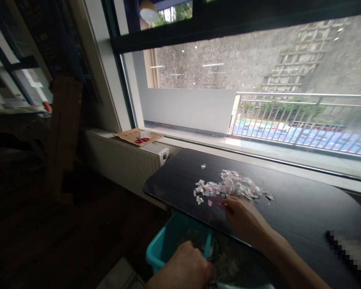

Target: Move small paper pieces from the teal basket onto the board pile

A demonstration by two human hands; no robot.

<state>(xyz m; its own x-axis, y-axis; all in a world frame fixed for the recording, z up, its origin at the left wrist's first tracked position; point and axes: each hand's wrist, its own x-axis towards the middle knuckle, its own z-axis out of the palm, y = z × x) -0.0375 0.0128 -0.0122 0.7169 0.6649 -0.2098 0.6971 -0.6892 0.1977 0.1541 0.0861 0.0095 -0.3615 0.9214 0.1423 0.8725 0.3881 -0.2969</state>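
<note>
A spread-out heap of small torn or cut paper pieces (234,184) lies on the black tabletop (289,212), with a few stray bits around it. My right hand (239,212) is closed at the heap's near edge, pinching a thin, pinkish see-through flat piece (217,202) that touches or nearly touches the scraps. Below the table edge stands a teal bin (152,256) with a divider and dim, pale contents. My left hand (185,267) is curled closed over the bin's near side. Its fingertips are hidden, so what it grips cannot be made out.
Left of the table, a radiator (123,168) bears a brown paper envelope (126,137) and red-handled scissors (142,140). Behind the table runs a large window. A wooden board (63,132) leans at the left. A pixelated dark-edged object (351,253) lies at the table's right.
</note>
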